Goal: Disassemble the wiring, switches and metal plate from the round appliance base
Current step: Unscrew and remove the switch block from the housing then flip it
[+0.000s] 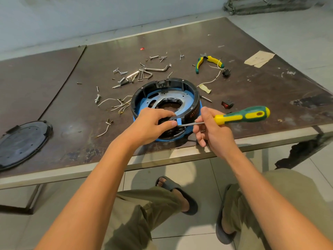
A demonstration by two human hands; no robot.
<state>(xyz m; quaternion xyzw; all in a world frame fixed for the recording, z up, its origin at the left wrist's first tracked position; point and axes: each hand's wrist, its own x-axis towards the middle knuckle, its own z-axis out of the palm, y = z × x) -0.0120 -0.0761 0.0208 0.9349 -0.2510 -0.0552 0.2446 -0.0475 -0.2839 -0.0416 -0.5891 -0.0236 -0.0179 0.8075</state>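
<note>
**Scuffed bench, base mostly stripped**

Worn brown bench (72,105) over a tiled floor carries what is already off. Loose wires (117,104) lie left of the base, and a red switch (227,104) lies to its right. A second switch (226,72) on a white lead sits beside the pliers (209,62), with screws (120,71) and hex keys (144,73) farther back. A black cover (21,143) lies far left.

The round appliance base (195,98) sits at the near edge, with the metal plate (183,95) still inside its ring. The left hand (151,123) has its fingers curled over the near rim, gripping it. The right hand (212,130) holds the screwdriver (241,116) with its fingers pinching the shaft. The tip lies at a blue tab beside the left thumb.

Wiring and switches look largely out. The plate remains, and prying at the near rim seems to be the step in hand.
</note>
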